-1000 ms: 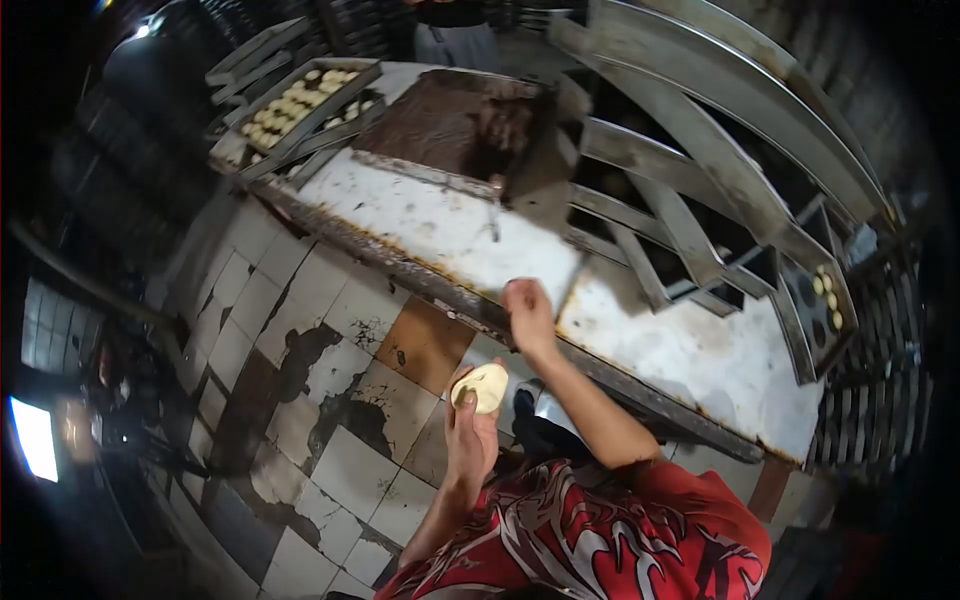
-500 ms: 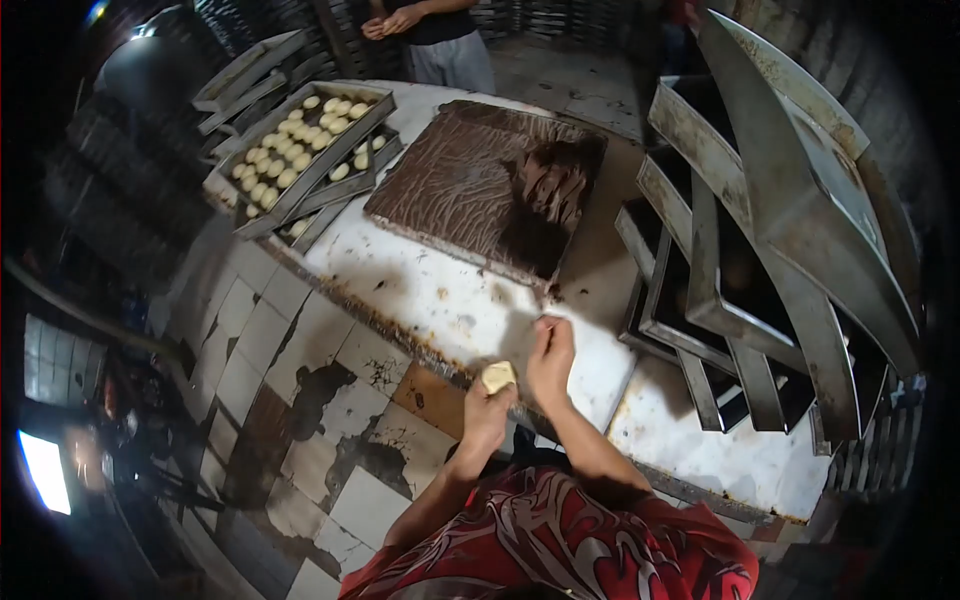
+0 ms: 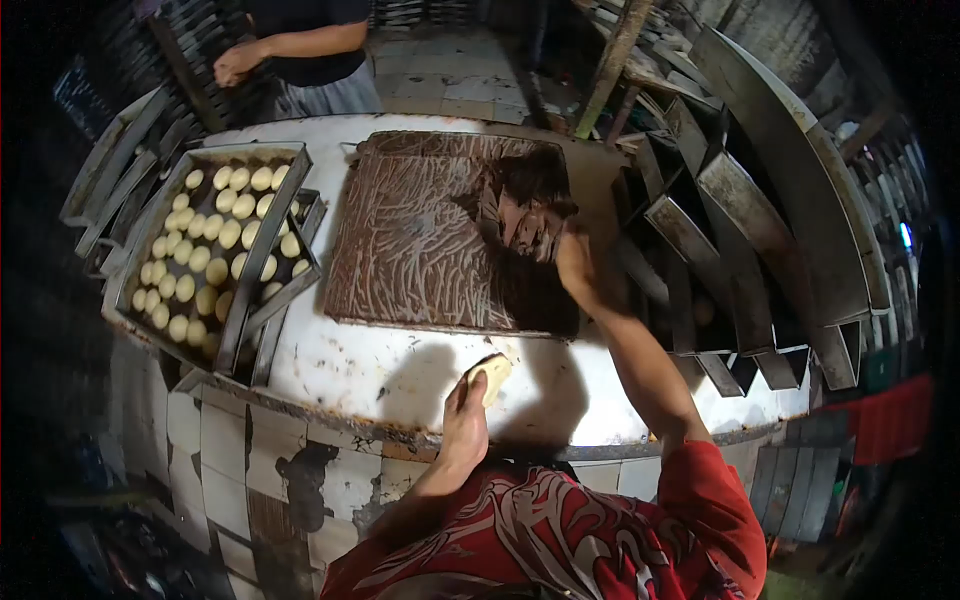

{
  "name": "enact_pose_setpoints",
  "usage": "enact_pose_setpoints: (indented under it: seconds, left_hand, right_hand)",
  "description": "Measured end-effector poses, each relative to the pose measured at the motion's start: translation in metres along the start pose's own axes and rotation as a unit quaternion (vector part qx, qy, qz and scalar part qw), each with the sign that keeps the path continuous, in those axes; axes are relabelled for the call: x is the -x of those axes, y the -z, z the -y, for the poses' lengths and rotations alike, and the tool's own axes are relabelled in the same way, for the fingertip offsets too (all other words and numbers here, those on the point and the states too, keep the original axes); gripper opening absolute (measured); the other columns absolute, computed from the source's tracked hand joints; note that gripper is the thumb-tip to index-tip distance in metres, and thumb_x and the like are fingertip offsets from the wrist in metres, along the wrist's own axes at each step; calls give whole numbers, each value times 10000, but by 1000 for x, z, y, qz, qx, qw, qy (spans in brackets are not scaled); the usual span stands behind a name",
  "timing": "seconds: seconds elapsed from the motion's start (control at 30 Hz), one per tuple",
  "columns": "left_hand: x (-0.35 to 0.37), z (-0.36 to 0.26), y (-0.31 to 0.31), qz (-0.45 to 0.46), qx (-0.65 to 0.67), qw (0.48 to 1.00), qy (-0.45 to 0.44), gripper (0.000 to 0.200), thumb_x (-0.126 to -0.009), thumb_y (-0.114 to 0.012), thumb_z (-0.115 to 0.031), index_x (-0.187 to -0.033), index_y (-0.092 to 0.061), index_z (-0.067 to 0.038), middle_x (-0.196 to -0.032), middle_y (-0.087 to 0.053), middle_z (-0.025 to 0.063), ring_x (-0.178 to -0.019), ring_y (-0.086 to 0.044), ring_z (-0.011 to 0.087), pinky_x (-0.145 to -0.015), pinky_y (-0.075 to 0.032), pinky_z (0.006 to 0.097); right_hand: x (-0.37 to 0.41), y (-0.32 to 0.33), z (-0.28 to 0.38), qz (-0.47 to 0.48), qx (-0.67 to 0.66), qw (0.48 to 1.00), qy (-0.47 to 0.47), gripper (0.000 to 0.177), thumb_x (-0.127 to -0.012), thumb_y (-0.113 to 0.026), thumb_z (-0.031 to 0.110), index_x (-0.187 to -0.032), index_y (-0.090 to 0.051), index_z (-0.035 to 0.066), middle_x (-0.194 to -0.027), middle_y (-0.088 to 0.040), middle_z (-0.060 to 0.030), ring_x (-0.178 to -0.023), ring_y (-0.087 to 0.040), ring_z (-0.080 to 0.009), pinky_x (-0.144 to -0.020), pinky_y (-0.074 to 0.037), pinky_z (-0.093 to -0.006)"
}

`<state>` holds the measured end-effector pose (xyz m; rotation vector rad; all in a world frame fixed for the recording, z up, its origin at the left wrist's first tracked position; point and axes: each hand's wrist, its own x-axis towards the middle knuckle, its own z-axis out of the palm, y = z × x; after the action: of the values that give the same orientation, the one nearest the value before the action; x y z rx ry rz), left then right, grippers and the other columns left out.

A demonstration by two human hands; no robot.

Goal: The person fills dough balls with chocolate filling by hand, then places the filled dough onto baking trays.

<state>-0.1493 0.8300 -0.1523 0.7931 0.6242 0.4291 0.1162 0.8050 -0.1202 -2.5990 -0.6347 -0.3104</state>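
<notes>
My left hand (image 3: 465, 420) holds a flattened piece of pale dough (image 3: 490, 378) above the white table near its front edge. Reaching forward, my right hand (image 3: 575, 255) is at the right side of a wide slab of brown filling (image 3: 410, 230), where the filling is dark and scraped up into a heap (image 3: 525, 225). The fingers of that hand are blurred and partly hidden against the brown mass, so their grip is unclear. A metal tray (image 3: 305, 165) with several round pale dough balls (image 3: 228, 234) lies to the left of the slab.
Stacked metal trays (image 3: 750, 205) stand along the right side of the white table (image 3: 340, 365). More trays (image 3: 115, 170) lean at the far left. Across the table stands another person (image 3: 310, 45) with hands together. A wooden post (image 3: 615, 65) rises behind the table.
My right hand has moved forward, from beside my left hand to the brown filling. The dough in my left hand looks flatter and wider. The view has turned toward the left.
</notes>
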Motion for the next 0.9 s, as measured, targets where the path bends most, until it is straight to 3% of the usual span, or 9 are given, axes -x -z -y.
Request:
enact_pose_setpoints:
  seconds: [0.1, 0.17, 0.27, 0.37, 0.43, 0.5, 0.63, 0.8, 0.9]
  left_hand:
    - [-29, -22, 9, 20, 81, 996, 14, 406, -948, -368, -207, -1195, -450, 105, -1205, -524, 183, -1160, -478, 240, -1025, -324, 358]
    - [-49, -35, 8, 6, 175, 984, 30, 411, -947, -367, -224, -1206, -442, 85, -1207, -527, 165, -1156, -480, 246, -1030, -322, 353]
    - [-65, -52, 0, 66, 255, 960, 90, 402, -926, -409, -241, -1211, -453, 39, -1216, -529, 142, -1154, -482, 237, -1015, -350, 361]
    - [-57, -75, -22, 148, 363, 907, 152, 395, -911, -415, -225, -1184, -467, 56, -1210, -528, 154, -1153, -481, 267, -1015, -360, 394]
    - [-52, -82, -28, 149, 375, 899, 170, 396, -896, -421, -215, -1185, -467, 52, -1198, -531, 167, -1165, -467, 276, -1026, -350, 393]
    - [-54, -75, -21, 199, 410, 879, 142, 415, -820, -454, -137, -1183, -460, 65, -1187, -526, 211, -1165, -464, 319, -1035, -352, 416]
    - [-35, -81, -10, 155, 270, 949, -50, 464, -750, -481, -1, -1205, -421, 62, -1231, -490, 213, -1182, -458, 352, -1065, -340, 468]
    - [-2, -32, -33, 156, 220, 962, -31, 456, -862, -554, -67, -1283, -410, -166, -1211, -522, 160, -1108, -533, 292, -959, -431, 429]
    - [18, 15, -43, 149, 179, 972, -19, 630, -783, -610, -47, -1349, -339, -100, -1062, -572, 92, -981, -564, 250, -900, -425, 393]
  right_hand:
    - [48, -3, -17, 95, 7, 987, 126, 85, -876, -482, 23, -917, -555, 9, -753, -606, -173, -679, -604, -313, -602, -463, -361]
    - [73, 20, -8, 237, -302, 923, 18, 107, -923, -487, 96, -862, -525, 16, -689, -557, -50, -575, -513, -125, -536, -414, -265]
    - [109, 61, 35, 239, -441, 863, -58, 174, -939, -482, 134, -850, -513, -13, -670, -536, -55, -604, -466, -107, -584, -413, -289]
    - [126, 48, 47, 27, -274, 938, 210, 62, -846, -569, -19, -853, -507, -13, -736, -498, -102, -592, -466, -181, -522, -380, -274]
    - [138, 25, 25, 18, -303, 933, 194, 155, -770, -579, -116, -884, -526, -26, -782, -485, -159, -641, -491, -256, -541, -396, -312]
    - [136, 15, -9, -16, -329, 899, 289, 203, -734, -557, -122, -915, -540, -31, -838, -504, -158, -726, -510, -297, -630, -429, -341]
    - [167, 4, -84, 21, -264, 959, 100, 300, -727, -493, -148, -995, -559, -32, -924, -529, -191, -837, -544, -342, -705, -456, -358]
    - [175, -12, -109, -64, -213, 963, 153, 243, -796, -523, -90, -1021, -574, -14, -935, -542, -180, -816, -526, -314, -718, -434, -372]
    - [170, 34, -93, -48, -257, 953, 151, 204, -819, -548, -2, -1015, -605, -3, -921, -571, -185, -871, -545, -334, -756, -439, -373]
